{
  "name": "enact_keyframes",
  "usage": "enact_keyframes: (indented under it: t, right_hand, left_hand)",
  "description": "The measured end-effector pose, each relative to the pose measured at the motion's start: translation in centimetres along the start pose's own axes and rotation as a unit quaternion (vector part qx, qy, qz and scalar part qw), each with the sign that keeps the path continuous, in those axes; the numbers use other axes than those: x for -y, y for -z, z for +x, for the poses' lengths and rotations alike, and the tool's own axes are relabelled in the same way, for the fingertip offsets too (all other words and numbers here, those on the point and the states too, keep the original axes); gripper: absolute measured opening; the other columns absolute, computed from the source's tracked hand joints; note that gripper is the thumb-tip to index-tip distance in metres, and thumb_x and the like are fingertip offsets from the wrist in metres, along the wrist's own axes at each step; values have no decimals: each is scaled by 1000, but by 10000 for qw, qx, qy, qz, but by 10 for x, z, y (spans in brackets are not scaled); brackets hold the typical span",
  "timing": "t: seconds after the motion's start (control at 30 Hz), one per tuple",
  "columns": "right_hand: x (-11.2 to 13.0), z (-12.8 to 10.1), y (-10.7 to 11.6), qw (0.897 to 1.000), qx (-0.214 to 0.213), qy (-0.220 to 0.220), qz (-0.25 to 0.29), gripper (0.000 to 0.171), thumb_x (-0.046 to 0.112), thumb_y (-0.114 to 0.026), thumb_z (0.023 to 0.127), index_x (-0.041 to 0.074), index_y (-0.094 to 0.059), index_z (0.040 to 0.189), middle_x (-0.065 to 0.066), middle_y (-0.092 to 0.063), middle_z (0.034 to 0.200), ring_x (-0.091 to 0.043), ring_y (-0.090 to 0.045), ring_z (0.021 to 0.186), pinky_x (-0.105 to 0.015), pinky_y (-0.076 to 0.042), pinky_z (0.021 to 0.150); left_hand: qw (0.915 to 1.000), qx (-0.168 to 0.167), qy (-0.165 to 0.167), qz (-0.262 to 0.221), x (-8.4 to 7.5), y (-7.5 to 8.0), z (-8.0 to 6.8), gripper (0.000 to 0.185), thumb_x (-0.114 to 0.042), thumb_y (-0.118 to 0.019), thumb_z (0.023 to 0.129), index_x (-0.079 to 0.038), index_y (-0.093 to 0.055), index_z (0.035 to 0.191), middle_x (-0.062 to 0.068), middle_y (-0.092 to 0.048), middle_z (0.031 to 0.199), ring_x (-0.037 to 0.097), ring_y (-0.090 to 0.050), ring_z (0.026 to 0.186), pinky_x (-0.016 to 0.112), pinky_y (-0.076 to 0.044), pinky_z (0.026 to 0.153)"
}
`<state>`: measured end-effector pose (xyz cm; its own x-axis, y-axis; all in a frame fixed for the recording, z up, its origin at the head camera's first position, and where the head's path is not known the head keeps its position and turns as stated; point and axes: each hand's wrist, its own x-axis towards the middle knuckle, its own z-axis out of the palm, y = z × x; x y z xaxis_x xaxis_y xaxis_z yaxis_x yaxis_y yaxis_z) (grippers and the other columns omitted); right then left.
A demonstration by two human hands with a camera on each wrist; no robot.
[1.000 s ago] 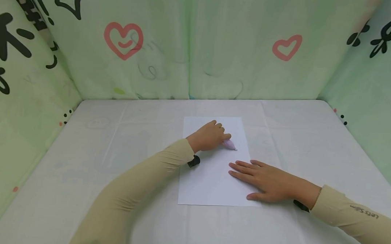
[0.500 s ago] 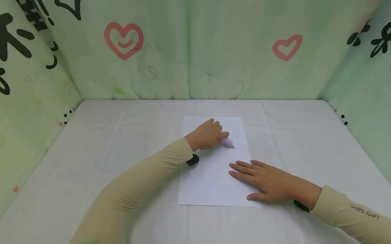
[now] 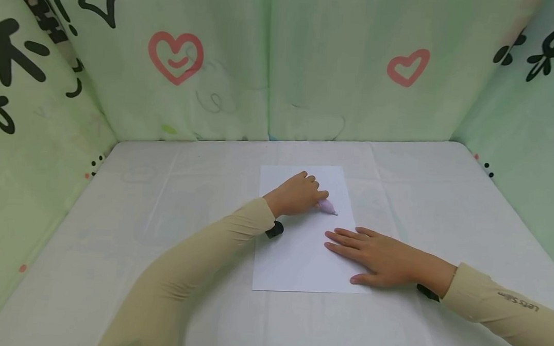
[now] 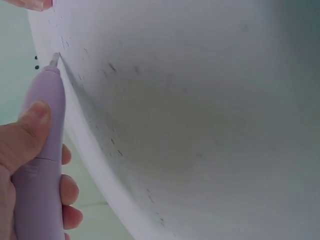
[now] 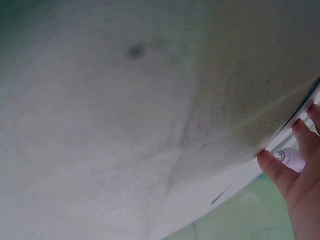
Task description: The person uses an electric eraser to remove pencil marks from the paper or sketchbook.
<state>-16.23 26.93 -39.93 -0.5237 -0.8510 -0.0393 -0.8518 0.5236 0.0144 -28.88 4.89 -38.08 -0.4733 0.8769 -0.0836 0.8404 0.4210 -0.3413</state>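
Observation:
My left hand point(image 3: 296, 194) grips a plump lilac electric eraser point(image 4: 42, 125), thumb on one side and fingers curled round the other. Its narrow pale tip point(image 4: 55, 59) meets the white paper sheet point(image 3: 282, 261). In the left wrist view, small dark flecks point(image 4: 112, 67) are scattered over the pale surface; whether they are marks or crumbs I cannot tell. My right hand point(image 3: 375, 254) lies flat with fingers spread, across the sheet's lower right edge. In the right wrist view, its fingers point(image 5: 280, 172) press down, and the eraser's front end point(image 5: 292, 159) shows behind them.
A white cloth point(image 3: 202, 180) with faint creases covers the table under the sheet. Green fabric walls point(image 3: 328, 67) with hearts and black lettering enclose the back and both sides. A black wrist camera point(image 3: 275, 229) sits under the left wrist.
My left hand shifted slightly up and left with the electric eraser, then came back down and right. The right hand and the paper have stayed in place.

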Motion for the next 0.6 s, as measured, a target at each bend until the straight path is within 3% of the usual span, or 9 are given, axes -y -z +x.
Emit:
enact_keyframes:
  t: [0.2, 0.6]
  right_hand:
    - [0, 0, 0, 10000, 8, -1, 47, 67, 52, -47, 93, 15, -31, 147, -7, -33, 153, -26, -34, 138, -50, -35, 102]
    - [0, 0, 1, 9999, 69, -24, 147, 67, 52, -46, 93, 16, -30, 147, -6, -31, 153, -26, -33, 139, -50, -36, 102]
  left_hand:
    - [9993, -92, 284, -240, 7, -3, -7, 29, -37, -43, 99, -20, -50, 121, 2, -65, 105, 19, -60, 101, 33, -44, 92]
    - [9936, -824, 589, -508, 27, 2, -41, 21, -35, -49, 97, -17, -52, 107, 3, -62, 88, 19, -58, 84, 31, -44, 78]
